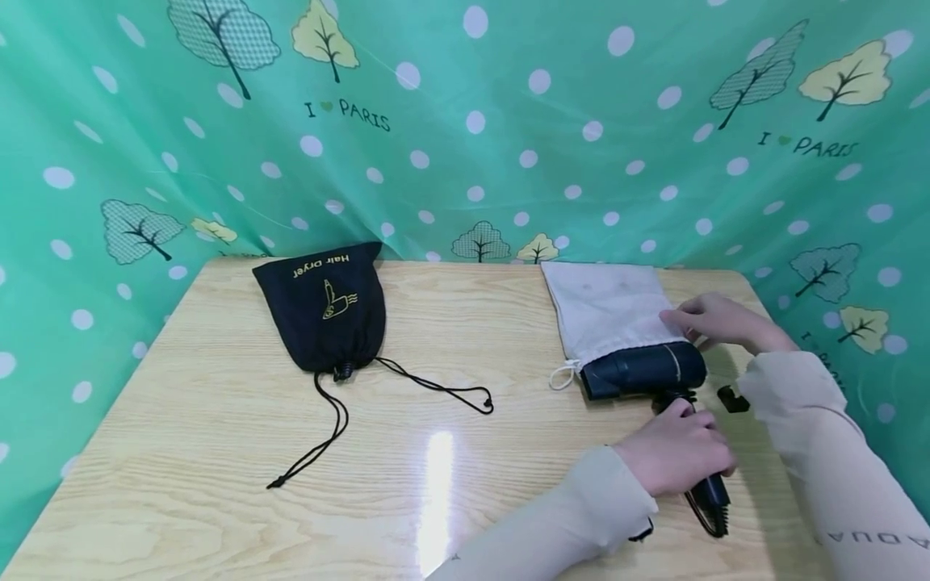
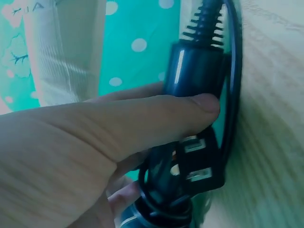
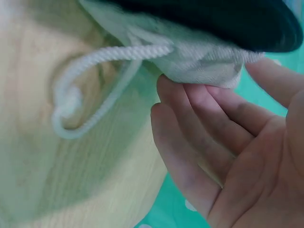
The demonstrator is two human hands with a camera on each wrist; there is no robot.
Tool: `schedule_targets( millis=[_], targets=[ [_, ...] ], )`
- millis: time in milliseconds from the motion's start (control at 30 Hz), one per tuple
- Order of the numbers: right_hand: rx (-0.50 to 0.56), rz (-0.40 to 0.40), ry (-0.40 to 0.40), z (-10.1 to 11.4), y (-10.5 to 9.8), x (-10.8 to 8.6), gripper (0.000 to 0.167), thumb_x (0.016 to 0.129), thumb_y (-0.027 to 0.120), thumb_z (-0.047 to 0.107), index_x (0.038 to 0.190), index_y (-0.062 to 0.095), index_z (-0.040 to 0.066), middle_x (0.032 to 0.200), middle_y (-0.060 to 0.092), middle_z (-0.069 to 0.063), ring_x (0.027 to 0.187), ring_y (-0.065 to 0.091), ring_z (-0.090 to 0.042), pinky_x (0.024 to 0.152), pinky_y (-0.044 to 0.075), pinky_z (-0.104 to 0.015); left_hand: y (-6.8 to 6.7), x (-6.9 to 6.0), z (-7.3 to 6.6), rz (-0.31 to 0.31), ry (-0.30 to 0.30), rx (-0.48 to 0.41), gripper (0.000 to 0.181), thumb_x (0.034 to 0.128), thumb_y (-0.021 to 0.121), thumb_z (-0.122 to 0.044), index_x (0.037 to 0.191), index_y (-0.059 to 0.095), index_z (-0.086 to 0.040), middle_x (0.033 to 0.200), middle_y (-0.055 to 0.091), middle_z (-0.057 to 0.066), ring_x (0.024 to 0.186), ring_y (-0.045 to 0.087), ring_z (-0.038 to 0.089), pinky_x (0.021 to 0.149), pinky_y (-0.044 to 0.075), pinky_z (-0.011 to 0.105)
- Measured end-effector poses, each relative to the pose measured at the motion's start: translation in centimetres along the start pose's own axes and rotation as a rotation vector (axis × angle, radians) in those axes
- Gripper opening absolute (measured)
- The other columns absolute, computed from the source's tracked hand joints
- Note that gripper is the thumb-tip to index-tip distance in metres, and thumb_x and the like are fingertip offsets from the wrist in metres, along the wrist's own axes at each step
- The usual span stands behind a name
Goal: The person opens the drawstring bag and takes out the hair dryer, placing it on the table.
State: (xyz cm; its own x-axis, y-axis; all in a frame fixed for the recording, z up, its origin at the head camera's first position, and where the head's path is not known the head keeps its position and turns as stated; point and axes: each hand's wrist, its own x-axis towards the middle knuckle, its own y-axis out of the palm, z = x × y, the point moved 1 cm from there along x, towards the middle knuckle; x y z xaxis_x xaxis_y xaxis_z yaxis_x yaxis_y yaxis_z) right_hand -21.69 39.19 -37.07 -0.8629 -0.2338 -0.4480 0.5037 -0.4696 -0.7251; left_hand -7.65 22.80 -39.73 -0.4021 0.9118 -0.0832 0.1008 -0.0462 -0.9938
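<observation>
A dark hair dryer [image 1: 643,371] lies at the right, its barrel along the mouth of a whitish drawstring bag [image 1: 606,303]; whether any of it is inside, I cannot tell. My left hand [image 1: 676,448] grips the folded handle, thumb across it in the left wrist view, beside the plug [image 2: 202,166] and wound cord. With my right hand [image 1: 715,319] I pinch the bag's right edge near its mouth. In the right wrist view the thumb and fingertips meet the cloth [image 3: 204,66], under the dark barrel [image 3: 213,19]. A white cord loop [image 3: 69,102] hangs from the bag.
A black drawstring bag [image 1: 327,311] with a yellow dryer print lies on the left of the wooden table [image 1: 218,436], its two black cords spread toward the front and right. A small black piece [image 1: 732,399] is beside the right sleeve. Green patterned cloth [image 1: 472,161] hangs behind.
</observation>
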Motion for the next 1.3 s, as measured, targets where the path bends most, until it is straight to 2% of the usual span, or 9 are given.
schedule_targets(
  millis=[133, 233, 400, 500, 600, 767, 967, 1200, 1300],
  targets=[
    [0.003, -0.012, -0.061, -0.1, 0.5, -0.4, 0.037, 0.105, 0.049, 0.027, 0.079, 0.048, 0.002, 0.072, 0.047, -0.006, 0.067, 0.052, -0.023, 0.067, 0.055, -0.037, 0.0, 0.0, -0.6, 0.019, -0.016, 0.085, 0.022, 0.1004, 0.058, -0.03, 0.108, 0.065, -0.05, 0.114, 0.058, -0.032, 0.109, 0.043, -0.004, 0.097, 0.028, 0.022],
    [-0.017, -0.017, -0.077, -0.4, 0.7, -0.2, 0.032, 0.105, 0.049, 0.018, 0.077, 0.046, 0.002, 0.07, 0.047, -0.004, 0.066, 0.052, -0.022, 0.067, 0.057, -0.038, 0.0, 0.1, -1.0, 0.026, -0.02, 0.104, 0.019, 0.0999, 0.058, -0.032, 0.1, 0.065, -0.049, 0.11, 0.059, -0.031, 0.106, 0.044, -0.005, 0.095, 0.028, 0.022],
    [-0.059, -0.018, -0.072, -0.8, 0.6, 0.2, 0.029, 0.105, 0.049, 0.016, 0.08, 0.053, 0.001, 0.077, 0.06, -0.006, 0.074, 0.061, -0.02, 0.067, 0.059, -0.041, -0.3, 0.0, -1.1, 0.041, 0.008, 0.022, 0.023, 0.0996, 0.059, -0.032, 0.079, 0.061, -0.043, 0.098, 0.061, -0.031, 0.098, 0.044, -0.006, 0.092, 0.026, 0.02],
    [-0.08, -0.029, -0.065, -0.9, 0.2, 0.6, 0.03, 0.106, 0.048, 0.017, 0.081, 0.055, 0.001, 0.079, 0.064, -0.007, 0.074, 0.064, -0.019, 0.065, 0.06, -0.04, -0.5, -0.3, -1.0, 0.071, 0.038, -0.034, 0.027, 0.0998, 0.06, -0.029, 0.075, 0.059, -0.038, 0.088, 0.058, -0.03, 0.091, 0.041, -0.005, 0.089, 0.023, 0.019],
    [-0.093, -0.046, -0.064, -0.9, 0.1, 1.0, 0.032, 0.106, 0.047, 0.019, 0.08, 0.055, 0.001, 0.079, 0.063, -0.007, 0.074, 0.063, -0.018, 0.065, 0.059, -0.04, -0.7, -0.3, -1.1, 0.093, 0.053, -0.061, 0.026, 0.0999, 0.06, -0.027, 0.077, 0.058, -0.038, 0.085, 0.056, -0.03, 0.09, 0.04, -0.005, 0.089, 0.023, 0.018],
    [-0.074, -0.064, -0.068, -0.7, 0.4, 0.9, 0.034, 0.106, 0.048, 0.025, 0.085, 0.06, 0.0, 0.082, 0.064, -0.009, 0.075, 0.063, -0.019, 0.066, 0.06, -0.04, -0.6, -0.2, -0.9, 0.096, 0.06, -0.07, 0.022, 0.0992, 0.061, -0.027, 0.083, 0.061, -0.041, 0.092, 0.057, -0.033, 0.094, 0.041, -0.006, 0.092, 0.024, 0.016],
    [-0.054, -0.087, -0.051, -0.5, 1.3, -0.8, 0.047, 0.105, 0.046, 0.039, 0.109, 0.062, -0.005, 0.09, 0.064, -0.012, 0.078, 0.063, -0.02, 0.069, 0.059, -0.041, -0.4, -0.3, -0.3, 0.095, 0.081, -0.11, 0.021, 0.0945, 0.069, -0.023, 0.096, 0.065, -0.043, 0.104, 0.058, -0.034, 0.107, 0.043, -0.009, 0.101, 0.022, 0.016],
    [-0.08, -0.137, -0.089, 0.4, 2.2, -2.4, 0.043, 0.105, 0.046, 0.039, 0.105, 0.06, -0.002, 0.079, 0.057, -0.006, 0.074, 0.055, -0.02, 0.066, 0.054, -0.038, -0.2, -0.6, 0.0, 0.089, 0.092, -0.093, 0.028, 0.0932, 0.07, -0.027, 0.113, 0.065, -0.047, 0.116, 0.055, -0.032, 0.123, 0.039, -0.008, 0.111, 0.018, 0.02],
    [-0.1, -0.165, -0.078, 0.4, 2.5, -3.4, 0.049, 0.105, 0.045, 0.041, 0.117, 0.058, -0.006, 0.082, 0.06, -0.006, 0.077, 0.058, -0.02, 0.066, 0.053, -0.037, -0.2, -0.8, 0.2, 0.063, 0.102, -0.091, 0.031, 0.093, 0.07, -0.03, 0.118, 0.064, -0.046, 0.121, 0.055, -0.029, 0.129, 0.036, -0.006, 0.112, 0.02, 0.019]
  ],
)
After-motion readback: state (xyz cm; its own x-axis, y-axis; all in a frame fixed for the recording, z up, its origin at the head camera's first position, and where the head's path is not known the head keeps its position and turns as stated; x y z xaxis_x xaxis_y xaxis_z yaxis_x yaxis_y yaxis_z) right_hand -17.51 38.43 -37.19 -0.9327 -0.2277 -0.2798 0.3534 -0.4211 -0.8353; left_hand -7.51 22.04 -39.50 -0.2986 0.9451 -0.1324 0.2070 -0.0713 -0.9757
